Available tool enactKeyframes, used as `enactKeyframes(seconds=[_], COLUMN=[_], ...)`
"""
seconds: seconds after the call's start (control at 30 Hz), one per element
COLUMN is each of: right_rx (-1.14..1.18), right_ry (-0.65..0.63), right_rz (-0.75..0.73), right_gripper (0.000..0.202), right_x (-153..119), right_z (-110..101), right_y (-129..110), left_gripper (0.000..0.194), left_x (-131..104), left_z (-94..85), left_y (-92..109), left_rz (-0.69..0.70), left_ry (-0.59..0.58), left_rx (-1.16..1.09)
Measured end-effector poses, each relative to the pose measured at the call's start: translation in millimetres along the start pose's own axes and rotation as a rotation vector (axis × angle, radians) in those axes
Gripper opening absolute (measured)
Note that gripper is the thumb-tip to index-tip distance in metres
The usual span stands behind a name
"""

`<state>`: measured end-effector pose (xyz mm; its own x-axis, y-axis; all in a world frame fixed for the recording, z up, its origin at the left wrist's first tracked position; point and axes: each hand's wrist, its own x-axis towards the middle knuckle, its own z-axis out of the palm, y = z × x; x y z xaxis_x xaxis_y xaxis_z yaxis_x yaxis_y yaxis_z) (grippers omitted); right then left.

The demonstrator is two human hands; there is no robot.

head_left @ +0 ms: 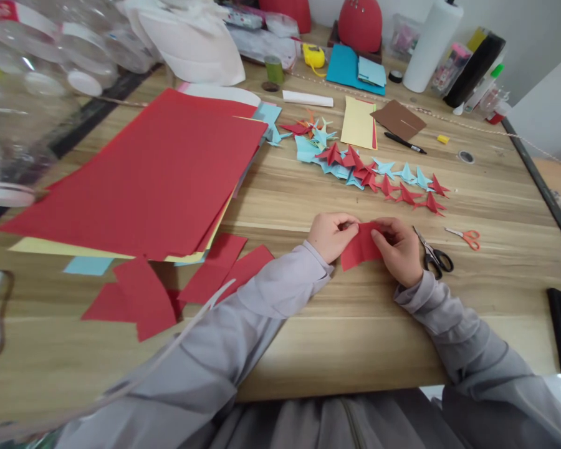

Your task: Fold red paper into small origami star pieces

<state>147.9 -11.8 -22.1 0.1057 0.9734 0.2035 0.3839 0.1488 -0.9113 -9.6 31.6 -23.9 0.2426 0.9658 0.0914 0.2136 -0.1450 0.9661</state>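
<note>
A small piece of red paper (361, 248) is held between my two hands above the wooden table. My left hand (331, 236) pinches its left upper edge with thumb and fingers. At the right upper edge, my right hand (399, 248) grips it the same way, thumb on the near face. Just right of my right hand lie black-handled scissors (434, 257), with small orange-handled scissors (467, 237) farther right. Beyond the hands stretches a row of folded red paper cranes (406, 194) and light blue paper cranes (406, 173).
Large red sheets (154, 168) lie stacked at left, with loose red pieces (143, 299) in front. Farther back are yellow paper (358, 121), brown paper (399, 120), a black marker (405, 143) and a yellow tape measure (313, 56). Clear plastic bottles (42, 81) crowd the far left.
</note>
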Motion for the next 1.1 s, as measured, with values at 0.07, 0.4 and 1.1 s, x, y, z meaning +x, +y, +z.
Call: enactKeyframes(seconds=[0.07, 0.4, 1.1], right_rx=[-0.04, -0.289, -0.444], right_ry=[0.006, 0.073, -0.031], right_rz=[0.007, -0.04, -0.211], right_gripper=[0.02, 0.021, 0.025], right_x=[0.0, 1.3, 2.0], right_z=[-0.7, -2.1, -3.7], right_y=[-1.9, -5.6, -2.5], left_gripper=[0.019, 0.03, 0.033], left_x=[0.5, -9.6, -10.7], left_z=[-2.0, -25.8, -20.8], left_y=[0.2, -5.4, 8.9], left_rz=[0.067, 0.696, 0.802], left_ry=[-0.025, -0.102, -0.343], left_rx=[0.127, 0.815, 1.255])
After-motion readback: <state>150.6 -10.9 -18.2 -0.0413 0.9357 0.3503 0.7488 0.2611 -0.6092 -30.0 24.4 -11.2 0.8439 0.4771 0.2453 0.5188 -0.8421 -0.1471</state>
